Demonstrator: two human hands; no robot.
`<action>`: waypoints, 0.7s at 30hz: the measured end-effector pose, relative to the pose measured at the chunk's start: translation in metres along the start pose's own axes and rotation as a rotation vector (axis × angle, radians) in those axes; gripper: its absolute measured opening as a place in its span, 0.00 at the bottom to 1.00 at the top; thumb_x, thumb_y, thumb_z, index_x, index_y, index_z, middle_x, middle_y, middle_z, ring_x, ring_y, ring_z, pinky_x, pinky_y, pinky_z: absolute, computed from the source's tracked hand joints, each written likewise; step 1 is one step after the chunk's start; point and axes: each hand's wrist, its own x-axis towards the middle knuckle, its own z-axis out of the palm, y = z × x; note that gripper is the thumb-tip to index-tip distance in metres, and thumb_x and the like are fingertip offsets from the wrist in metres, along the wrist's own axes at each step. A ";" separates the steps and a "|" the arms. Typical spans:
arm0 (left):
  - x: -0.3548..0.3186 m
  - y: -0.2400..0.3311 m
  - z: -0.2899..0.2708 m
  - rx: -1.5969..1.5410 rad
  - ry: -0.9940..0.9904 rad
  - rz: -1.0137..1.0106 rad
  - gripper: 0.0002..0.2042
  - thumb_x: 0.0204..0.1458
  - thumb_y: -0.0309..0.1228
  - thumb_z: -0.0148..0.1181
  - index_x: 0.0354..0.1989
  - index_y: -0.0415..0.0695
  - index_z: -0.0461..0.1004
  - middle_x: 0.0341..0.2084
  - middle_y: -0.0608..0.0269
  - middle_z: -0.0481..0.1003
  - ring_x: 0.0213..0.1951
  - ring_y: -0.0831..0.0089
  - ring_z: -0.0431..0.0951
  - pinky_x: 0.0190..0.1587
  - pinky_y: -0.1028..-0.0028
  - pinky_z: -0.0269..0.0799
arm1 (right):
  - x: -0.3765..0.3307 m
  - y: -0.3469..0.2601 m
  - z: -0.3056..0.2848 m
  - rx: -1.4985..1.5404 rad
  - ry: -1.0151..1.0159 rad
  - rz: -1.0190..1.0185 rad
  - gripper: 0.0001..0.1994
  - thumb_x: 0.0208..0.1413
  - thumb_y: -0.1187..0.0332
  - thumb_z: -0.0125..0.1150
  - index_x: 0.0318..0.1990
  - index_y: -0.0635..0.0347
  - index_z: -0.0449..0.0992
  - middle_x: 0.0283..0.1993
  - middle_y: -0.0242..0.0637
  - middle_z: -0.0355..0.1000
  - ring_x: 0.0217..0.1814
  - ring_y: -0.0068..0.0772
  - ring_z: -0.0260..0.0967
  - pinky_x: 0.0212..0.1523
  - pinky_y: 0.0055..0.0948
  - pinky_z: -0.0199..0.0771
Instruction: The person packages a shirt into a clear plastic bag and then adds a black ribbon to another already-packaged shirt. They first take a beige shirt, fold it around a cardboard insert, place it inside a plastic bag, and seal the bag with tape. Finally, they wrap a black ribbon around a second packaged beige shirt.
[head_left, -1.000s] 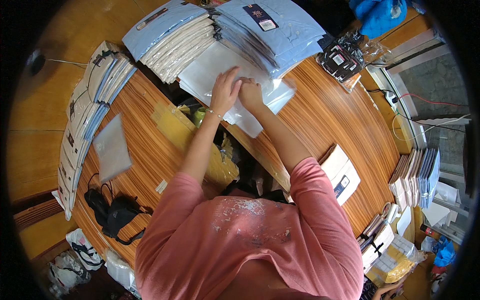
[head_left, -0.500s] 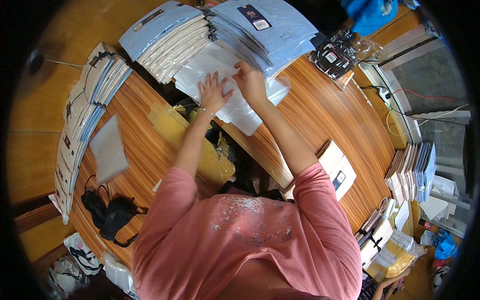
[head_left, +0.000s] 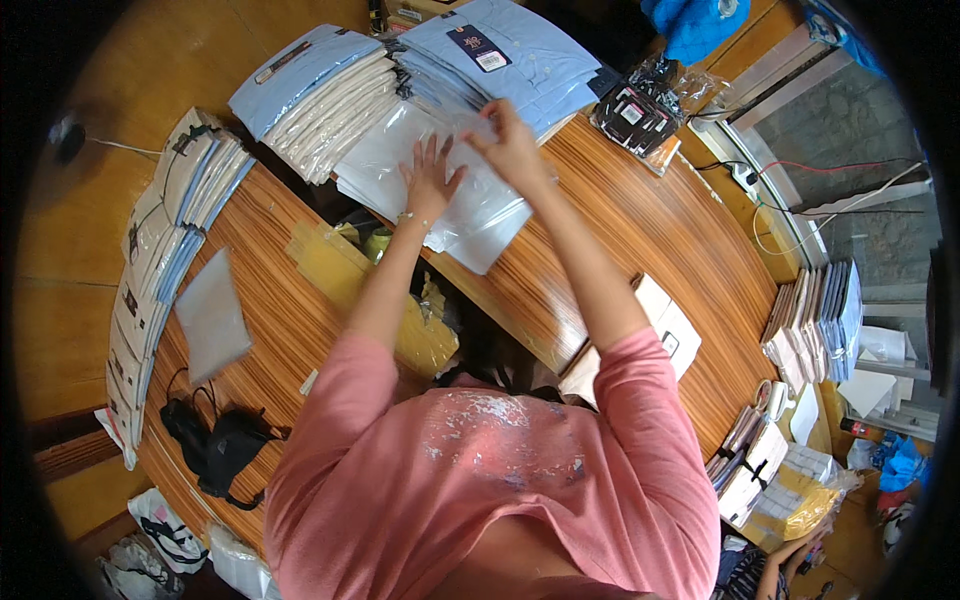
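Observation:
A stack of clear plastic bags (head_left: 480, 236) lies on the wooden table in front of the folded shirts. My left hand (head_left: 430, 183) presses on it, fingers spread and palm down. Just to the right, my right hand (head_left: 511, 150) is raised slightly over the bags' far right part, its fingers curled into a pinch. Whatever those fingertips hold is too small to make out. Beyond my hands stand a stack of light blue shirts (head_left: 535, 55) with a dark tag on top and a stack of bagged shirts (head_left: 335, 95).
A gap with yellow plastic packaging (head_left: 335, 270) splits the table. More bagged shirts (head_left: 140, 290) line the left edge, near a loose clear bag (head_left: 213, 318) and a black strapped item (head_left: 225, 440). Folded shirts (head_left: 655, 320) lie by my right elbow; dark tags (head_left: 640, 115) sit far right.
My right hand has shifted slightly up and right. The bag edge that stuck out to its right now lies back over the stack. My left hand stays on the bags; the whole view has shifted slightly.

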 end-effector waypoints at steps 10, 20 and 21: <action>0.020 -0.022 -0.032 0.057 -0.052 -0.076 0.44 0.45 0.46 0.61 0.65 0.37 0.43 0.66 0.45 0.42 0.68 0.53 0.35 0.63 0.43 0.31 | 0.004 -0.034 -0.269 0.248 0.212 0.198 0.06 0.62 0.73 0.43 0.44 0.60 0.66 0.39 0.43 0.73 0.41 0.37 0.75 0.42 0.31 0.77; 0.049 0.292 0.008 -0.925 -0.746 0.737 0.34 0.48 0.39 0.63 0.60 0.36 0.56 0.54 0.50 0.66 0.58 0.65 0.63 0.62 0.69 0.54 | -0.071 0.017 -0.430 0.462 0.246 0.409 0.09 0.59 0.71 0.49 0.45 0.62 0.64 0.42 0.42 0.72 0.41 0.35 0.74 0.44 0.33 0.74; 0.038 0.310 0.026 -1.101 -0.880 0.608 0.28 0.50 0.37 0.61 0.56 0.36 0.60 0.48 0.53 0.69 0.54 0.67 0.67 0.57 0.71 0.59 | -0.086 0.026 -0.443 0.448 0.346 0.401 0.14 0.59 0.68 0.51 0.49 0.65 0.63 0.46 0.46 0.70 0.49 0.40 0.71 0.50 0.36 0.72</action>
